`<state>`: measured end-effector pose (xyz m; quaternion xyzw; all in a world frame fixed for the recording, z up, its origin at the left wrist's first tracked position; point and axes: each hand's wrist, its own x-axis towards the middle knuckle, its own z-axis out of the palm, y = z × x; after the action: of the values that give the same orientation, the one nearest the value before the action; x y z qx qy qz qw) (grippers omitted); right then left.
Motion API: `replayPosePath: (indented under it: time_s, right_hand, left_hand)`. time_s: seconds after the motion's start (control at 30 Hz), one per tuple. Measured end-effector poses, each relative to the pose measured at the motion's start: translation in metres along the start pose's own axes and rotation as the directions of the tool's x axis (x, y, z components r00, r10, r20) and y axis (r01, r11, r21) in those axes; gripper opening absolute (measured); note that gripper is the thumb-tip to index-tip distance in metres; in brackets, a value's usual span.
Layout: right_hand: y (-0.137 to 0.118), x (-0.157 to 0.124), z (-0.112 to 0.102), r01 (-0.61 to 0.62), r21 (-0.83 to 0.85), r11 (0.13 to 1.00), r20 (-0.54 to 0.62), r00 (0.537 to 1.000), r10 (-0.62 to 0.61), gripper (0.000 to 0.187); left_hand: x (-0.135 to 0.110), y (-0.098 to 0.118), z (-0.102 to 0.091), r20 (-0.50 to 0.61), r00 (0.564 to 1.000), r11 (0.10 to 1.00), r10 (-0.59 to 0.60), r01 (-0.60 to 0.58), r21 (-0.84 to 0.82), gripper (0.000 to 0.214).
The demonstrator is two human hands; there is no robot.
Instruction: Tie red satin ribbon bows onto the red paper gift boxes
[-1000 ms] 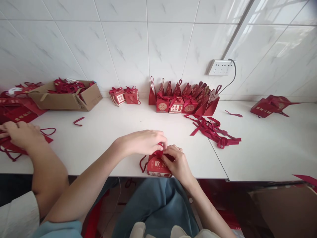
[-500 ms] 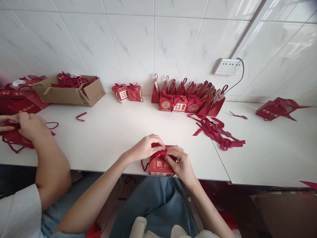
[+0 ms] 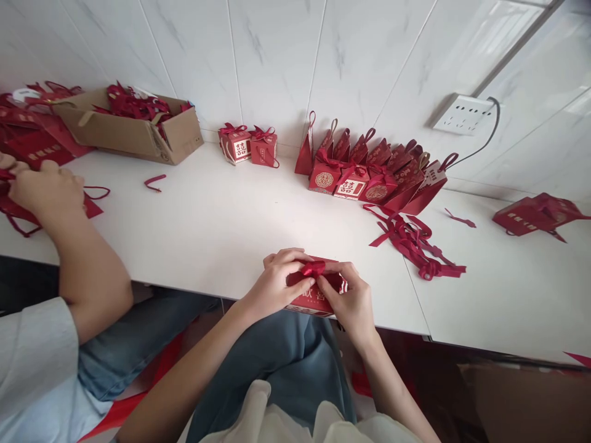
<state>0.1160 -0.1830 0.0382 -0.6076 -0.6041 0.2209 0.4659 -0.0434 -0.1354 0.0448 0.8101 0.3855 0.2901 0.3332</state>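
A red gift box (image 3: pixel 308 300) with gold characters rests at the table's front edge, between my hands. On its top sits a red ribbon bow (image 3: pixel 313 268). My left hand (image 3: pixel 281 280) pinches the bow from the left, thumb and fingers closed at its knot. From the right, my right hand (image 3: pixel 348 295) pinches the same bow, thumb tip close to the left thumb. My fingers cover part of the box's sides and top.
Beyond stand several red gift boxes (image 3: pixel 351 181) by the wall, with loose ribbons (image 3: pixel 415 243) in front. Two small boxes (image 3: pixel 249 146) and a carton of ribbons (image 3: pixel 124 136) are farther left. At far left, a co-worker's hand (image 3: pixel 46 191) handles a red bag. A red box (image 3: pixel 530 215) lies right.
My left hand has come lower around the bow, its thumb now nearer the right thumb. The view has tilted and shifted. The co-worker's hands still work at the left.
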Motion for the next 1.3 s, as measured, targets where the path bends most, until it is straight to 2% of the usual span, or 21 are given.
replayPosePath:
  time_s: [0.1, 0.2, 0.3, 0.37, 0.47, 0.63, 0.8, 0.97, 1.3]
  right_hand:
    - [-0.0007, -0.0013, 0.0010, -0.049, 0.040, 0.998, -0.042, 0.998, 0.051, 0.013]
    - [0.0000, -0.0009, 0.0002, -0.030, 0.034, 0.999, -0.018, 0.999, 0.030, 0.026]
    - [0.0008, 0.0007, -0.0015, 0.019, -0.029, 0.999, 0.022, 1.000, -0.018, 0.017]
    - [0.0010, 0.0016, -0.0022, 0.042, -0.058, 0.997, 0.030, 0.999, -0.040, 0.009]
    - [0.0006, 0.0020, -0.0024, 0.056, -0.071, 0.996, 0.023, 0.998, -0.055, 0.009]
    - [-0.0004, 0.0007, -0.0031, 0.066, -0.074, 0.995, 0.039, 0.997, -0.063, 0.009]
    - [-0.0004, -0.0003, -0.0030, 0.076, -0.064, 0.995, 0.038, 0.997, -0.073, 0.008]
    - [-0.0014, 0.0009, -0.0032, 0.084, -0.059, 0.995, 0.043, 0.996, -0.082, 0.009]
    - [0.0011, -0.0006, -0.0085, 0.008, -0.043, 0.999, 0.059, 0.998, -0.006, 0.014]
  left_hand:
    - [-0.0012, -0.0004, 0.0033, -0.027, 0.999, 1.000, -0.022, 0.022, -0.010, 0.016]
    - [-0.0019, 0.0002, 0.0016, -0.011, 1.000, 1.000, -0.015, 0.015, 0.005, 0.014]
    - [-0.0022, 0.0019, -0.0004, -0.009, 1.000, 1.000, -0.007, 0.007, 0.009, 0.009]
    - [-0.0025, 0.0035, -0.0008, -0.018, 1.000, 1.000, -0.022, 0.022, 0.000, 0.012]
    - [-0.0031, 0.0057, -0.0008, -0.028, 0.999, 1.000, -0.017, 0.017, 0.009, 0.025]
    - [-0.0031, 0.0057, 0.0007, -0.074, 0.993, 0.994, 0.089, -0.084, 0.065, 0.010]
    - [-0.0037, 0.0033, 0.0032, -0.091, 0.994, 0.997, 0.061, -0.057, 0.046, 0.008]
    - [-0.0041, 0.0023, 0.0019, -0.094, 0.989, 0.993, 0.114, -0.112, 0.028, 0.007]
    - [-0.0026, 0.0047, 0.0065, -0.100, 0.994, 0.999, 0.032, -0.027, 0.047, 0.002]
